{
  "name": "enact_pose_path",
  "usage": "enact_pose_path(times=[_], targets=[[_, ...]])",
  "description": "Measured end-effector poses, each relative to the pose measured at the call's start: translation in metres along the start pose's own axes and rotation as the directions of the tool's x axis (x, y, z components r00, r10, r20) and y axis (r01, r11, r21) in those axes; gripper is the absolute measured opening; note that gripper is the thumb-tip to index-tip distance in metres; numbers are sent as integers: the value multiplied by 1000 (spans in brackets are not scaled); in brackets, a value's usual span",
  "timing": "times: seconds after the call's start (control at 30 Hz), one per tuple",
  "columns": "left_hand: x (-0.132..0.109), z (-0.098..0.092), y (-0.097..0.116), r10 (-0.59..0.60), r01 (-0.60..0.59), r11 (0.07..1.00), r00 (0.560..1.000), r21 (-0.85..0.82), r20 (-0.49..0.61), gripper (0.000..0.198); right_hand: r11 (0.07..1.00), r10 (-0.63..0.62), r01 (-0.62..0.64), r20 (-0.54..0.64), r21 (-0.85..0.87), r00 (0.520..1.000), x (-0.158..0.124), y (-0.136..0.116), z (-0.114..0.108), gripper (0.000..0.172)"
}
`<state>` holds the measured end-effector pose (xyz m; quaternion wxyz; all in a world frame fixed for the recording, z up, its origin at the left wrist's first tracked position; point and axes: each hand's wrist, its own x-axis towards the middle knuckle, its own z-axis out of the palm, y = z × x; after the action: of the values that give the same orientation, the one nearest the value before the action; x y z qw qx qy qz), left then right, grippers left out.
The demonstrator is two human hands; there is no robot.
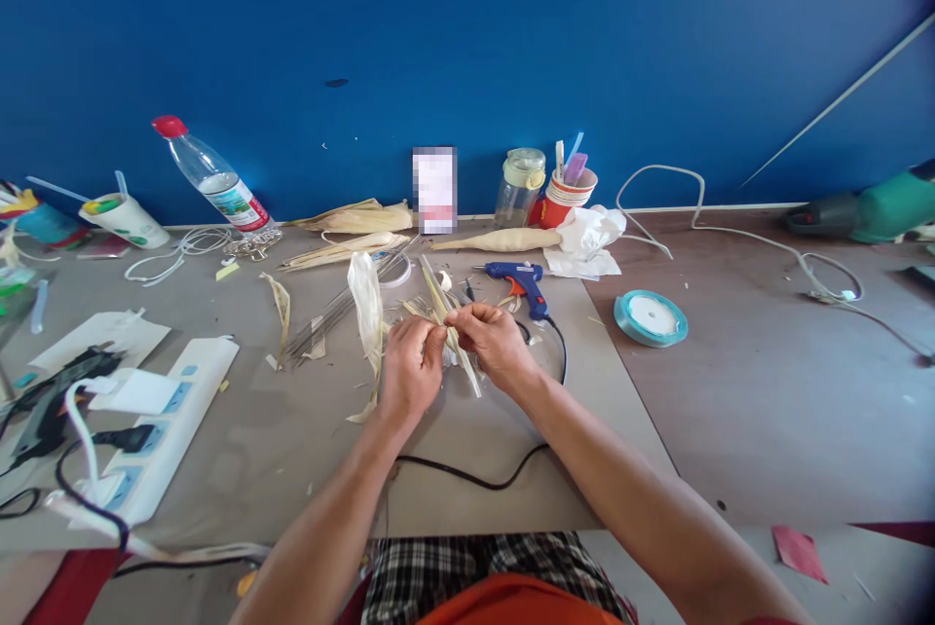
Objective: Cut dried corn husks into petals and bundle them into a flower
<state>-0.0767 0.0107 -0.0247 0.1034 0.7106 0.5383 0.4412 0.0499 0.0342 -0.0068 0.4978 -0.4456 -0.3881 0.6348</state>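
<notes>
My left hand (413, 362) and my right hand (489, 341) meet over the middle of the table, both closed in a pinch with fingertips almost touching. What they pinch is too small to make out. Pale dried husk strips (467, 374) pass right by the fingertips; whether they are held or lie underneath, I cannot tell. A wide, whitish piece of husk (365, 299) stands up just left of my left hand. Beyond it lies a bundle of thin metal wires (328, 315). A blue glue gun (522, 284) rests behind my right hand, its black cord curving around.
Larger dried husks (351, 218) lie along the blue wall beside a propped phone (434, 192). A jar (520, 187), red cup (570, 197), tilted bottle (219, 187) and crumpled tissue (588, 240) stand there too. Ribbon roll (650, 318) is right, power strip (171, 430) left.
</notes>
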Motion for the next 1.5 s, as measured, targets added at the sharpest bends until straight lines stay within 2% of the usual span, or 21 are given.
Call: enact_pose_path(times=[0.3, 0.43, 0.53, 0.67, 0.87, 1.03, 1.23, 1.5], targets=[[1, 1, 3, -57, 57, 998, 998, -5, 16, 37, 1000, 2, -2, -21, 22, 1000, 2, 2, -1, 34], [-1, 1, 1, -76, 77, 996, 997, -34, 32, 37, 1000, -4, 4, -14, 29, 1000, 3, 1, -2, 34], [-2, -2, 0, -98, 98, 992, 995, -74, 2, 34, 1000, -11, 11, -31, -1, 999, 3, 1, -3, 35], [-1, -4, 2, -70, 65, 991, 997, -117, -43, 20, 999, -30, 28, -37, -42, 999, 1, -1, -3, 35], [-1, 2, 1, -12, 9, 997, 999, -72, -43, 11, 998, -28, 27, -28, -56, 999, -2, -2, -1, 37], [-1, 2, -1, 25, -27, 999, 998, -40, -63, 15, 992, -42, 39, -27, -116, 999, -2, -2, -2, 39], [0, 0, -1, -42, 42, 999, 999, 0, -33, 26, 979, -102, 96, -20, -182, 995, -1, -1, -2, 38], [0, -2, 0, -148, 147, 988, 989, -53, -8, 32, 916, -242, 246, 51, -318, 969, 2, 1, -5, 34]])
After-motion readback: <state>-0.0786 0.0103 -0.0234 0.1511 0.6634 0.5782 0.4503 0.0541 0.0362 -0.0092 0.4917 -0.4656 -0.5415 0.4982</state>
